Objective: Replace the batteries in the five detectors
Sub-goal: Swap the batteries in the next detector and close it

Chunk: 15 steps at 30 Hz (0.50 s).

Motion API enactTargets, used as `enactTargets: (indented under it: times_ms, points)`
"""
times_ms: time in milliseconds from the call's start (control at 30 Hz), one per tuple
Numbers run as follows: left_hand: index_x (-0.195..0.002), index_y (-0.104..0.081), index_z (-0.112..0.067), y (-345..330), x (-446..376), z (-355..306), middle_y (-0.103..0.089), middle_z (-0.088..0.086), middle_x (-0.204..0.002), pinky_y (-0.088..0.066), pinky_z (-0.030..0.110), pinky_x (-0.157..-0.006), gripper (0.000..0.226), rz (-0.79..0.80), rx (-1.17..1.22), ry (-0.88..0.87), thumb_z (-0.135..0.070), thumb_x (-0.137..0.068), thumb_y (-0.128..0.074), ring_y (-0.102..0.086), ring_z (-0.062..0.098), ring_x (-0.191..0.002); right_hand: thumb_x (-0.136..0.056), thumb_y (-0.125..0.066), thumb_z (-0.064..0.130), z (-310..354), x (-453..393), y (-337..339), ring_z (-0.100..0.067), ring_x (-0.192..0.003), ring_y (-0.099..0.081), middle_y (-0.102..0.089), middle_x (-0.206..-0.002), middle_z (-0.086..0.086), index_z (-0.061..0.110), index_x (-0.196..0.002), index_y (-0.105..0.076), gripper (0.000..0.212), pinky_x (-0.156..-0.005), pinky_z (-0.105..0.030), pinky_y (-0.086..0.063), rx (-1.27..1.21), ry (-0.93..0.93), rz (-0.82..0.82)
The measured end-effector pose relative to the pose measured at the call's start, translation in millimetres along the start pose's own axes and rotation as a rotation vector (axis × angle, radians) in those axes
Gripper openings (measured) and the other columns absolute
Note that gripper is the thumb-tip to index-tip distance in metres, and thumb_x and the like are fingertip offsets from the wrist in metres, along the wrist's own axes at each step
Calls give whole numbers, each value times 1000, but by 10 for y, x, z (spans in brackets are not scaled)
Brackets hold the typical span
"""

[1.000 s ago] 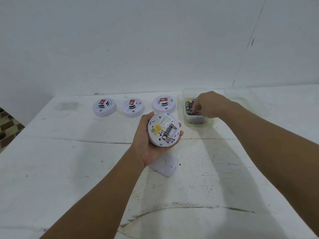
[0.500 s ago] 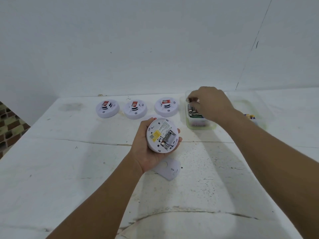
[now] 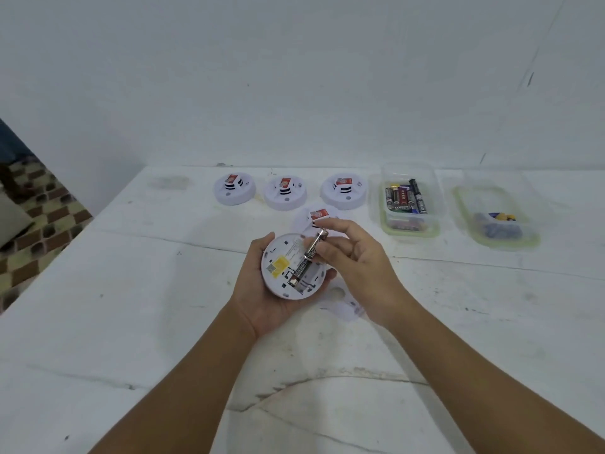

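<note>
detector (image 3: pixel 292 266) lying cupped back-up in left hand (image 3: pixel 262 296) as right hand (image 3: pixel 357 257), back from the battery tub (image 3: pixel 409 221), is pinching a battery (image 3: pixel 311 251) and tilting it into the open bay.

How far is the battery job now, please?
Done: cannot tell for any. In hand: left hand holds an opened detector; right hand angles a battery into it. Left: its cover lies off; four detectors sit on the table.

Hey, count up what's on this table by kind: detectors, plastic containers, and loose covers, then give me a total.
Detectors: 5, one held, four on the table
Plastic containers: 2
Loose covers: 1
Total: 8
</note>
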<state>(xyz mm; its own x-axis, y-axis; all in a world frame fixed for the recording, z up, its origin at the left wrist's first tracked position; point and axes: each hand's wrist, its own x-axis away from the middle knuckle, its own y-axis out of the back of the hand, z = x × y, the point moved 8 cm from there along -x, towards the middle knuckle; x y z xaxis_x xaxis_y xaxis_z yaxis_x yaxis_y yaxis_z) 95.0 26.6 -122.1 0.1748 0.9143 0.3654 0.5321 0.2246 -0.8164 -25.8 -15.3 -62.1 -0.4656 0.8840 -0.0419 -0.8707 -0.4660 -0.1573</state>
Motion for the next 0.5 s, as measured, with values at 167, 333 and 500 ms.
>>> enactTargets:
  times_ms: [167,333,500]
  points:
    - [-128,-66,-3,31,46,23,-63,17,-128,-21,45,-127,60,5,24,26,-53,-96,-58,-56,32,-119,-96,-69,-1,-30,82,-78,-27,-101,-75,-80,-102,-15,15,-131,-58,40,-94,-44,-60,-31,43,-32]
    - [-128,-68,-2,64,51,13,-64,18,-129,-18,45,-128,62,-4,-19,42,-54,-96,-56,-58,33,-120,-99,-65,-3,43,133,-116,-27,-99,-76,-79,-99,-16,16,-128,-56,36,-89,-41,-62,-19,97,-22]
    - [-123,-73,-1,42,72,-4,-67,23,-129,-45,47,-108,66,-10,-39,32,-57,-97,-51,-66,41,-115,-98,-64,-5,47,181,-88,-13,-73,-73,-79,-83,-9,5,-119,-61,24,-62,-24,-58,-169,46,-109]
